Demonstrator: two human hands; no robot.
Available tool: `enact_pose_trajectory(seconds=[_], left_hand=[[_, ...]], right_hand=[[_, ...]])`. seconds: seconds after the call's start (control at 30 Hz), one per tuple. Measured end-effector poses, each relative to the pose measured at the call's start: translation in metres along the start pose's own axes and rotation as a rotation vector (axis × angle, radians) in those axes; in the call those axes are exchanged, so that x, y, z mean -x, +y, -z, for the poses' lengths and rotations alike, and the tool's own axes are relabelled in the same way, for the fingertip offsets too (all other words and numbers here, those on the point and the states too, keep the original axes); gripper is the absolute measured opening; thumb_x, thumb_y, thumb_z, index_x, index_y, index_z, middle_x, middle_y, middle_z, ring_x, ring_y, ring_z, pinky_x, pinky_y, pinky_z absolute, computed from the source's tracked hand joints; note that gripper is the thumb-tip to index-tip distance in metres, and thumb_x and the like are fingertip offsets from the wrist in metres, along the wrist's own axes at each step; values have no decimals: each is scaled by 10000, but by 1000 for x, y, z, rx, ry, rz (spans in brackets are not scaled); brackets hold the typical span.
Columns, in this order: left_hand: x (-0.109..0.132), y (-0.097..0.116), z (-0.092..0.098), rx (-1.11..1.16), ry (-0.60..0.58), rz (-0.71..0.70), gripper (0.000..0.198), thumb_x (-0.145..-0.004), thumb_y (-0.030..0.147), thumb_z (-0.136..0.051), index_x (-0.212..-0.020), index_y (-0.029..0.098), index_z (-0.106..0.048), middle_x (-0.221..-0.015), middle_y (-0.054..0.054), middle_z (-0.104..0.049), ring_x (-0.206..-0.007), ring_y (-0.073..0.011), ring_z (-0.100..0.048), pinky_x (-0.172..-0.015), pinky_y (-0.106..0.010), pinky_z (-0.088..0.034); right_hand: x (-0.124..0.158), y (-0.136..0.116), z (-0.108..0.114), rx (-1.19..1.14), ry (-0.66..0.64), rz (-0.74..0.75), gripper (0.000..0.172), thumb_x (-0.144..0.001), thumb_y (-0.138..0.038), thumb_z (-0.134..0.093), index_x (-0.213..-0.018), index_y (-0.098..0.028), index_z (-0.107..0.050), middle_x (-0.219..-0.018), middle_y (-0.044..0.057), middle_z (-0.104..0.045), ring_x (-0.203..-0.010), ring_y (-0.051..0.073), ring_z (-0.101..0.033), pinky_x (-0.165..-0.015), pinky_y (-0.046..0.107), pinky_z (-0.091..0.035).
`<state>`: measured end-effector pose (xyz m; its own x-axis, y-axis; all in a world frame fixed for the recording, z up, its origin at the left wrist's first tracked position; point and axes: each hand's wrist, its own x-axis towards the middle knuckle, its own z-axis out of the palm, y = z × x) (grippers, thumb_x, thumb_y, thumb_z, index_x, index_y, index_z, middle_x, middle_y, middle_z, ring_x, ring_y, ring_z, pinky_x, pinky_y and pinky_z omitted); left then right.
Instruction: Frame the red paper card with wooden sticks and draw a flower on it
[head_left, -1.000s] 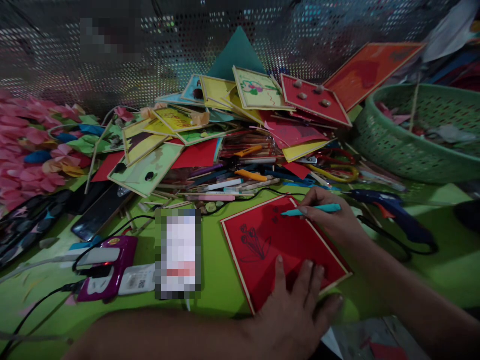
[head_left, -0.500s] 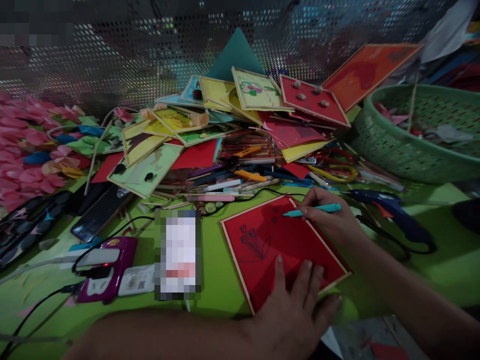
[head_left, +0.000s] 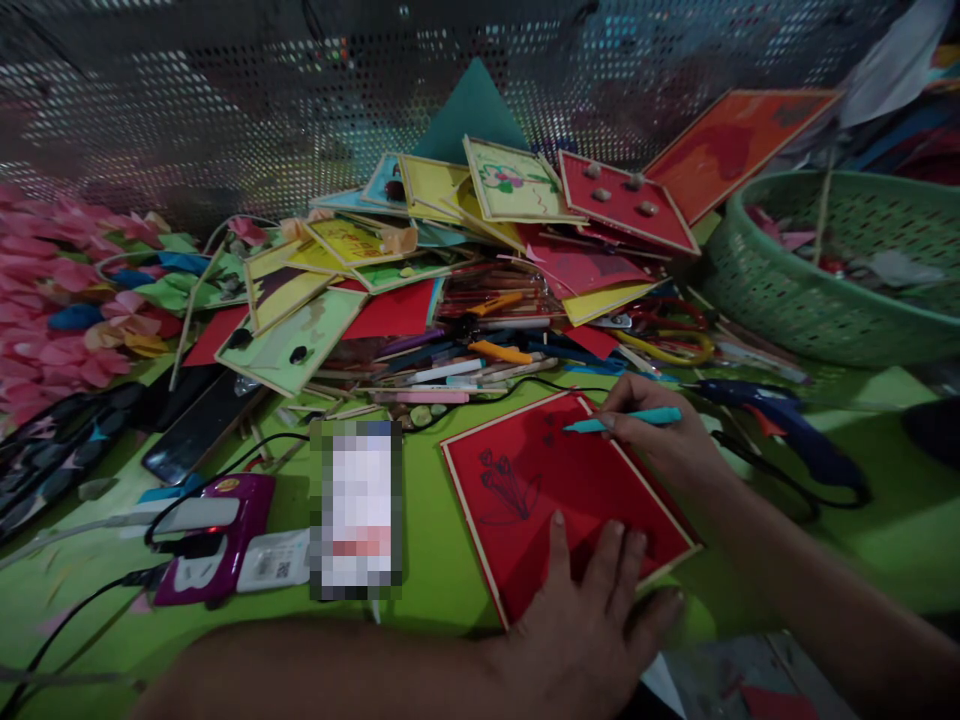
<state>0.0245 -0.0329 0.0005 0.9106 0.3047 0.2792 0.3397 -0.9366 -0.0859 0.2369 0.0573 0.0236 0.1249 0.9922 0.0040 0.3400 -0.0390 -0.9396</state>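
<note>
A red card (head_left: 517,540) with thin wooden strips along its edges lies tilted on the green table. Dark tulip outlines (head_left: 506,485) are drawn on its left part, and small dark marks (head_left: 550,430) show near its top corner. My right hand (head_left: 660,430) grips a turquoise pen (head_left: 651,416), whose tip is at the card's upper part, just right of the small marks. My left hand (head_left: 592,590) lies flat with fingers spread across the card's lower edge.
Behind lie heaped framed cards (head_left: 514,190), pens and sticks (head_left: 442,370). A green basket (head_left: 832,300) and a blue glue gun (head_left: 780,410) are at right. A phone (head_left: 360,510), purple power strip (head_left: 247,540) and cables are at left, with pink paper flowers (head_left: 52,300) beyond.
</note>
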Motion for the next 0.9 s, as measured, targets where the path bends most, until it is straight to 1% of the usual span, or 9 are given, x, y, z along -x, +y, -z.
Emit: enact_pose_trajectory(seconds=[0.2,0.4,0.53,0.63,0.73,0.83,0.9], left_hand=[[0,-1,1,-7,-11,-6,452,-992,295,-395,-1410,348,-557,-1508,-108,-538,-1383,-340,-490,-1001,-659,-356],[0,0,0,3,-23,-10,461,-987,307,-398,-1421,339,-548,-1524,-122,-517,-1398,-350,-471,-996,-665,-367],[1,0,0,-4,-28,-16,467,-983,315,-403,-1427,330,-544,-1534,-130,-503,-1405,-360,-456,-997,-669,-359],[1,1,-3,-2,-21,-17,468,-979,308,-407,-1425,332,-547,-1531,-136,-504,-1407,-373,-449,-1001,-688,-335],[1,3,-6,0,-25,-12,469,-985,303,-395,-1429,338,-541,-1528,-135,-509,-1398,-369,-456,-1002,-688,-328],[1,4,-7,-2,-13,-8,464,-984,297,-400,-1421,337,-551,-1518,-133,-520,-1391,-372,-461,-998,-689,-328],[2,4,-6,-7,-15,-9,463,-985,299,-401,-1421,340,-551,-1516,-126,-523,-1391,-372,-459,-1001,-689,-325]], right_hand=[[1,-2,0,53,2,3,176,-775,-350,-700,-710,-229,-589,-655,-8,-584,-622,163,-488,-581,308,-366],[1,-5,0,36,10,-1,177,-763,-353,-708,-704,-232,-593,-653,-11,-592,-626,166,-492,-585,311,-372],[1,-6,-1,-73,42,-4,198,-769,-364,-731,-708,-235,-593,-641,-15,-574,-590,154,-473,-552,303,-367],[1,-9,-3,-173,64,-23,197,-775,-400,-759,-808,-244,-642,-714,-3,-607,-612,158,-511,-552,297,-400],[1,-10,-4,-177,48,-55,256,-784,-449,-771,-927,-257,-681,-778,11,-643,-654,172,-561,-567,297,-436],[1,-10,-4,-159,4,-26,259,-777,-450,-789,-918,-253,-696,-842,22,-682,-721,185,-605,-629,307,-472],[0,-8,-5,-134,-29,5,237,-775,-429,-795,-896,-247,-706,-862,22,-694,-745,185,-610,-661,309,-473]])
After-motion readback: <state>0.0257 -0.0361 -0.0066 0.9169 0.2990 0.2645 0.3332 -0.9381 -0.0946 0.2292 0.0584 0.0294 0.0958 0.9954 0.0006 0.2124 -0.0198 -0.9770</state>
